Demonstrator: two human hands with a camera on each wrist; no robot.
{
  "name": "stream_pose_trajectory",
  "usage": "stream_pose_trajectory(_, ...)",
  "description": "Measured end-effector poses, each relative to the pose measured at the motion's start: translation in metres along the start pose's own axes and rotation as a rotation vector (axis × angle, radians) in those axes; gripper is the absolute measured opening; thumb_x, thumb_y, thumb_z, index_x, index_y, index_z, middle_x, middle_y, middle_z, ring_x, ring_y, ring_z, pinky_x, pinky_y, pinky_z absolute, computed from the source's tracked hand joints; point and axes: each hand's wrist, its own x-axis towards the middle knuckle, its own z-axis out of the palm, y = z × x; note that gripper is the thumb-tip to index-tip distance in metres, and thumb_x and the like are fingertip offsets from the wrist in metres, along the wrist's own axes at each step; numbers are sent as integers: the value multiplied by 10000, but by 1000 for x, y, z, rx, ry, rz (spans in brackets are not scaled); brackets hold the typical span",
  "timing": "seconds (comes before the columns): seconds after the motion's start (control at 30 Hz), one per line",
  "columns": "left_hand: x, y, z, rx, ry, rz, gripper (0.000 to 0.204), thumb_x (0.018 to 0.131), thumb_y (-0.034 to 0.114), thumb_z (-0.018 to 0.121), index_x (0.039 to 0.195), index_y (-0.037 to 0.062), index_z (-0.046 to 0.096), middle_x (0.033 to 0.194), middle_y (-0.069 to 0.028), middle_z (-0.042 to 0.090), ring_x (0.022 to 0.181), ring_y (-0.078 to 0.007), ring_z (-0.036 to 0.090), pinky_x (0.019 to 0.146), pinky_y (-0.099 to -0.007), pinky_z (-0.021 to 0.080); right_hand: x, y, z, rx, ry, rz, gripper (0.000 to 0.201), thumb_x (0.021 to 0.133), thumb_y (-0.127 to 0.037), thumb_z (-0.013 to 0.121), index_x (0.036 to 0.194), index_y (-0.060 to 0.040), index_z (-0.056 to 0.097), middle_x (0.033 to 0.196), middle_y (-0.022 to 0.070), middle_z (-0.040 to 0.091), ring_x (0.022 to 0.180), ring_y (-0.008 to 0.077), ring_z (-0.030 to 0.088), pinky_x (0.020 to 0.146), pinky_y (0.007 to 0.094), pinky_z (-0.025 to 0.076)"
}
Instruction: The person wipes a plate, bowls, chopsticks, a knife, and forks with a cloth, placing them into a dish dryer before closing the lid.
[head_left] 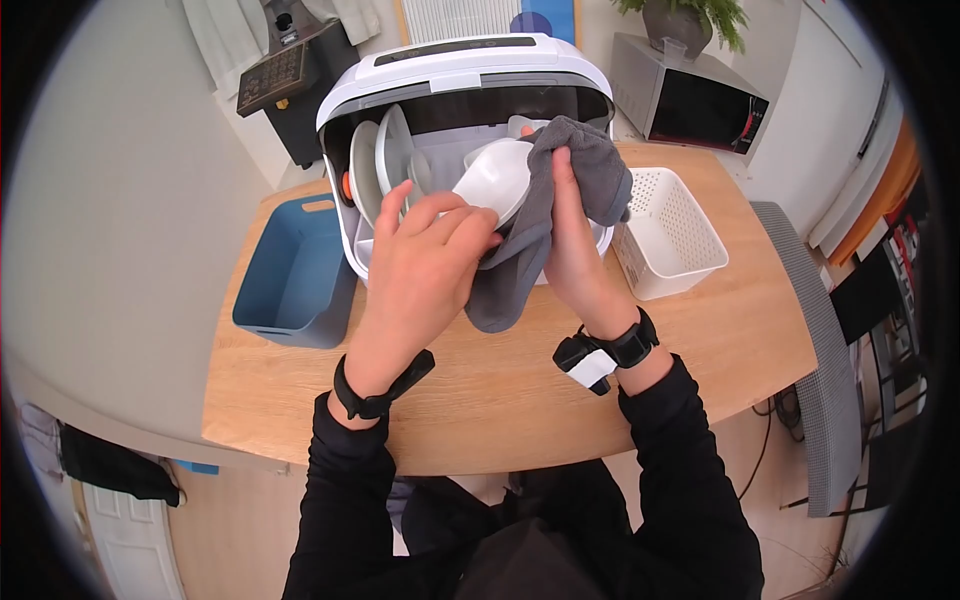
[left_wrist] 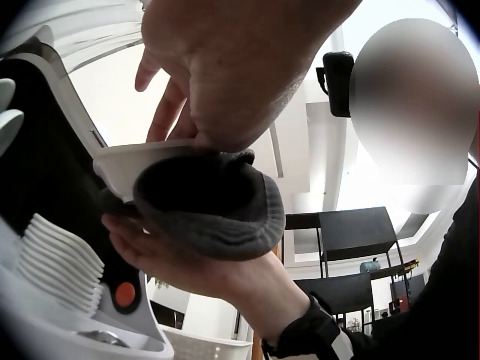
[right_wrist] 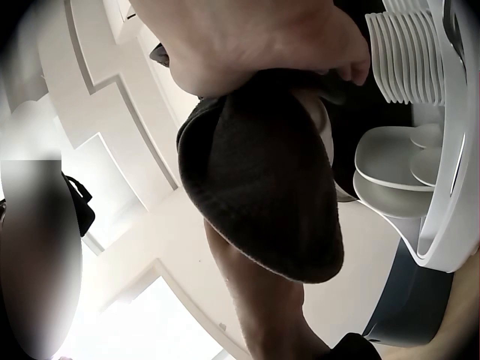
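Over the front of a white countertop dishwasher (head_left: 345,103) with its front open, a white bowl (head_left: 492,182) is held tilted between my hands. My left hand (head_left: 425,265) grips the bowl's near edge with bent fingers. On the other side my right hand (head_left: 577,250) holds a dark grey cloth (head_left: 592,165) against the bowl, thumb up along the cloth. A loose end of the cloth hangs below the bowl. In the left wrist view, the cloth (left_wrist: 225,225) bunches beneath the bowl (left_wrist: 127,169) and hides part of my right palm.
White plates (head_left: 394,150) stand upright inside the dishwasher's left side. A blue bin (head_left: 290,270) is to its left, a white perforated basket (head_left: 680,245) to its right, both on the wooden table (head_left: 480,400). A microwave (head_left: 690,95) stands behind the basket.
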Motion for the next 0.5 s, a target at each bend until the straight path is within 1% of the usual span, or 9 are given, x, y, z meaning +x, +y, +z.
stream_pose_trajectory(0.03,0,-2,-1,30,-4,13,130,833,125,686,954,113,641,854,-2,662,996,-193,610,1024,-502,385,1,1,0,50,10,68,663,972,-637,442,1340,-87,486,1270,33,534,1170,128,502,979,268,405)
stream_pose_trajectory(0.13,-2,-3,-1,113,-17,44,130,815,123,683,935,130,634,851,15,658,988,-187,610,1022,-509,395,1,-4,-2,169,-58,334,653,1010,-599,358,1422,-98,433,1343,71,559,1199,199,560,1032,350,440)
stream_pose_trajectory(0.23,-5,-3,2,193,-35,75,159,797,113,673,944,144,623,871,27,649,990,-183,610,1017,-506,408,-3,-9,4,259,-36,314,702,938,-688,441,1336,-112,502,1265,66,600,1141,207,587,972,370,468)
stream_pose_trajectory(0.3,-7,-6,7,268,-47,110,183,784,112,670,953,151,613,887,38,641,991,-179,610,1012,-501,416,-5,-19,4,283,-22,359,684,937,-674,456,1326,-114,514,1260,83,610,1112,231,608,956,406,489)
stream_pose_trajectory(0.33,-6,-5,7,268,-54,107,162,790,120,687,936,145,619,886,41,648,984,-176,612,1008,-496,416,-5,-22,3,295,-14,382,675,937,-667,464,1322,-115,520,1257,91,615,1098,244,618,948,424,499)
stream_pose_trajectory(0.4,-5,1,9,270,-67,100,131,803,137,719,900,131,631,885,46,662,971,-171,617,999,-487,416,-2,-21,-1,412,18,429,667,943,-656,457,1321,-112,524,1258,98,620,1093,255,628,944,425,509)
stream_pose_trajectory(0.43,-5,3,9,239,-60,113,151,793,133,708,918,138,623,886,47,651,978,-169,612,999,-489,419,-1,-20,-3,473,36,452,663,946,-651,454,1321,-110,526,1259,101,623,1090,261,632,942,426,513)
stream_pose_trajectory(0.5,-6,7,11,177,-51,142,197,775,125,687,953,153,607,888,48,630,994,-166,601,999,-494,425,0,-18,-15,558,-59,443,674,947,-660,433,1328,-112,525,1274,104,618,1113,269,625,958,423,507)
